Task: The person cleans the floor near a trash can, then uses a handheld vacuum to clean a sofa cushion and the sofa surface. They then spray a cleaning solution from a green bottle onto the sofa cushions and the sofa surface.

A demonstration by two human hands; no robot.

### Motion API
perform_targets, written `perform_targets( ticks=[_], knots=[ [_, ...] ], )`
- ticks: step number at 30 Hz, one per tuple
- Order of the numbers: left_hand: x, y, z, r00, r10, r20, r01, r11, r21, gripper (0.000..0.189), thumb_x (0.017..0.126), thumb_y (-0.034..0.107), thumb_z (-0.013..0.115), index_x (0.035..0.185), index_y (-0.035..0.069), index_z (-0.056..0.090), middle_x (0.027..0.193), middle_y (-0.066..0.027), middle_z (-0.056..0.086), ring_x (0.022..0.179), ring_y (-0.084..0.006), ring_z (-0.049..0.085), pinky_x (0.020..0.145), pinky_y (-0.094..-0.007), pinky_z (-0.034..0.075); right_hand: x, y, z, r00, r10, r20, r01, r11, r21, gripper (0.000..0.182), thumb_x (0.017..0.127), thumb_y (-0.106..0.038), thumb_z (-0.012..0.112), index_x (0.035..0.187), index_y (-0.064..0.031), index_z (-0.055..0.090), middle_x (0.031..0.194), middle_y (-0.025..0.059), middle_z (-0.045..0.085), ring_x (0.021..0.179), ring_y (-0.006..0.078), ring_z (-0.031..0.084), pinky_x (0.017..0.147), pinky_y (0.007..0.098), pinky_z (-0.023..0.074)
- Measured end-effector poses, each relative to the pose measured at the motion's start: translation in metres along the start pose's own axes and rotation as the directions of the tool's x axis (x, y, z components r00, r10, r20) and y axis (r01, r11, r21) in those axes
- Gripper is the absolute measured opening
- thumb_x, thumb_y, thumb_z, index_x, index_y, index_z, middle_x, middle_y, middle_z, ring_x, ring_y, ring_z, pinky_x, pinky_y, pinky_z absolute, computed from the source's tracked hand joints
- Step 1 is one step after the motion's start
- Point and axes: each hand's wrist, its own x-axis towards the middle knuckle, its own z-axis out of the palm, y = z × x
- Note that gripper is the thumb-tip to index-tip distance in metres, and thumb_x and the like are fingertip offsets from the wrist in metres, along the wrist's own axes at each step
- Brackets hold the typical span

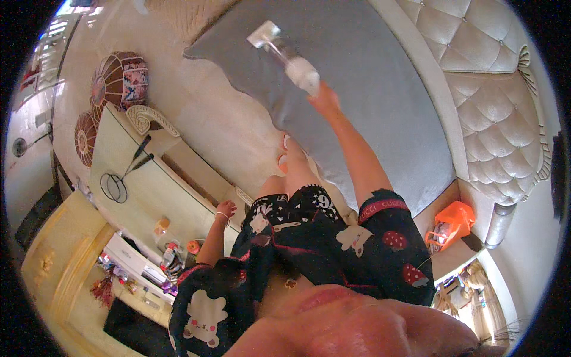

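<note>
My right hand (326, 103) grips the near end of a white handheld appliance (301, 73) that looks like a cordless vacuum cleaner; motion blurs it. Its wide white head (263, 35) points to the upper left, over a grey fabric cover (370, 89) on upholstered furniture. Whether the head touches the cover cannot be told. My left hand (226, 209) is held low on the left, beside the edge of a long glass-topped table (147, 187). Its fingers are apart and slightly bent, and it holds nothing.
Two badminton rackets (117, 185) lie on the table; bottles (169, 256) and small items crowd its near end. Round patterned stools (129, 80) stand beyond. A tufted cream backrest (486, 111) borders the grey cover at right, with an orange plastic bag (455, 223) near its lower corner.
</note>
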Motion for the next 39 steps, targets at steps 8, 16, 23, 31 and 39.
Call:
perform_targets(
  ticks=[8, 16, 23, 31, 39],
  knots=[
    [0.002, 0.08, 0.016, 0.989, 0.143, -0.029, -0.14, 0.985, 0.097, 0.03, 0.077, 0.021, 0.044, 0.105, 0.01, 0.043, 0.086, -0.0046, 0.054, 0.074, -0.0165, 0.053, 0.059, -0.0299, 0.042, 0.12, -0.063, -0.037, 0.988, 0.107, -0.112, -0.099, 0.992, 0.073, 0.046, 0.06, -0.027, 0.06, 0.098, -0.0068, 0.042, 0.087, 0.0175, 0.055, 0.082, 0.033, 0.052, 0.068, 0.0398, 0.0427],
    [-0.023, 0.159, 0.038, 0.997, 0.027, -0.072, -0.007, 0.964, 0.266, 0.025, 0.075, 0.019, 0.046, 0.099, 0.011, 0.046, 0.08, -0.003, 0.054, 0.072, -0.0153, 0.053, 0.054, -0.0261, 0.041, -0.056, 0.084, -0.062, 0.865, 0.457, -0.207, -0.425, 0.887, 0.181, 0.053, 0.061, -0.022, 0.057, 0.107, -0.0037, 0.038, 0.093, 0.0188, 0.053, 0.086, 0.0325, 0.052, 0.071, 0.039, 0.0409],
    [-0.029, 0.271, 0.076, 0.991, 0.091, -0.093, -0.028, 0.85, 0.526, 0.02, 0.074, 0.018, 0.047, 0.09, 0.007, 0.052, 0.076, -0.0042, 0.054, 0.065, -0.0157, 0.051, 0.053, -0.0281, 0.042, -0.182, 0.056, -0.045, 0.724, 0.689, -0.025, -0.656, 0.7, 0.283, 0.06, 0.058, -0.026, 0.062, 0.106, 0.0014, 0.039, 0.091, 0.0216, 0.052, 0.085, 0.0335, 0.051, 0.071, 0.0392, 0.0408],
    [0.021, 0.384, 0.007, 0.997, 0.068, 0.046, -0.081, 0.922, 0.378, 0.03, 0.077, 0.019, 0.046, 0.104, 0.007, 0.044, 0.08, -0.0044, 0.055, 0.068, -0.0153, 0.053, 0.054, -0.0274, 0.04, 0.066, -0.037, -0.021, 0.797, 0.598, -0.086, -0.544, 0.772, 0.329, 0.051, 0.064, -0.029, 0.056, 0.103, -0.0025, 0.038, 0.085, 0.0194, 0.054, 0.077, 0.0345, 0.053, 0.065, 0.0407, 0.0419],
    [0.041, 0.453, -0.077, 0.998, 0.048, -0.048, -0.025, 0.921, 0.388, 0.028, 0.078, 0.019, 0.045, 0.104, 0.012, 0.044, 0.085, -0.0038, 0.054, 0.074, -0.0148, 0.053, 0.055, -0.0301, 0.04, 0.327, -0.116, -0.096, 0.782, 0.541, -0.309, -0.444, 0.832, 0.332, 0.049, 0.061, -0.025, 0.059, 0.098, -0.0011, 0.038, 0.087, 0.0191, 0.054, 0.082, 0.0329, 0.053, 0.071, 0.0388, 0.0429]
  ],
)
